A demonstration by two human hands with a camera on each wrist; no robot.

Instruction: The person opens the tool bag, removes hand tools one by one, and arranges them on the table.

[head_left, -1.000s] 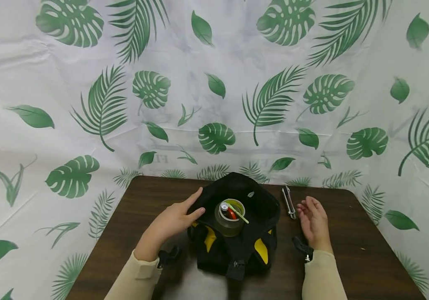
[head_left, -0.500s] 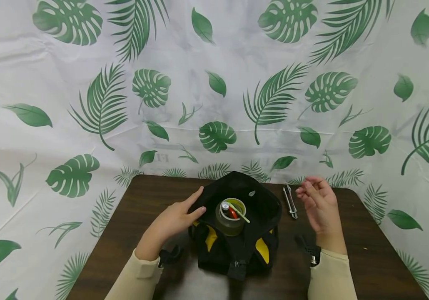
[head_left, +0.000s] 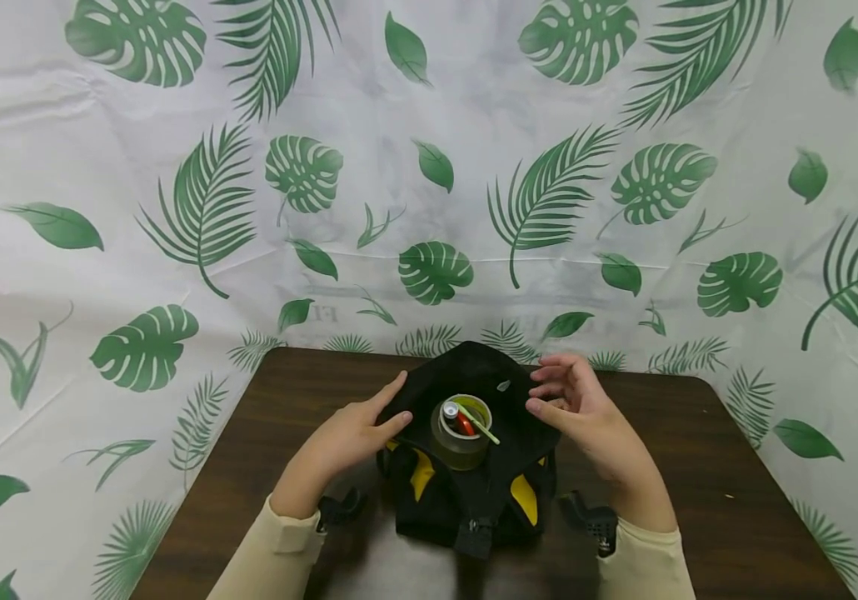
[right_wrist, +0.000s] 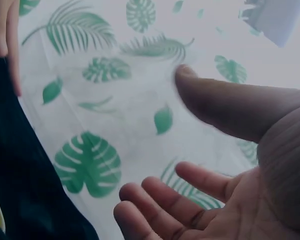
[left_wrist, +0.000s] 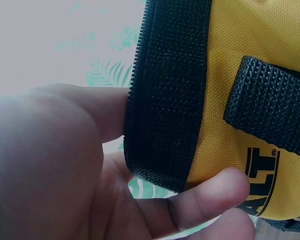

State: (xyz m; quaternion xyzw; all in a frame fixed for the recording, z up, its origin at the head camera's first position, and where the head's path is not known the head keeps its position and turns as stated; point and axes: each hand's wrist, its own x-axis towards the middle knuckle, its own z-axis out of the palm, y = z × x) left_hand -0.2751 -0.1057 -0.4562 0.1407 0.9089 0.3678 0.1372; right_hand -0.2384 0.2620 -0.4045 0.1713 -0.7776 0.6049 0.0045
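Note:
A black and yellow tool bag (head_left: 466, 517) stands on the table with its top open. My left hand (head_left: 346, 442) holds the bag's left rim, thumb over the edge. The left wrist view has the zip edge (left_wrist: 165, 100) between thumb and fingers, with fingertips against the yellow cloth. Over the bag's right rim is my right hand (head_left: 586, 417), fingers slightly bent and thumb apart, holding nothing in the right wrist view. Inside the bag sits a tape roll (head_left: 459, 454) with a silver-topped cylinder (head_left: 450, 410), a red item (head_left: 465, 425) and a thin yellow-green stick (head_left: 479, 424) in its hole.
The dark wooden table (head_left: 706, 475) ends at a white leaf-print cloth (head_left: 369, 167) hung behind it. A black strap with a buckle (head_left: 474, 533) hangs down the bag's front. A tiny yellow scrap (head_left: 730, 497) lies at the right.
My right hand first rose and moved right, then swung left to the bag's right rim. It now covers the spot where the silver and dark slim tool lay. My left hand stayed put.

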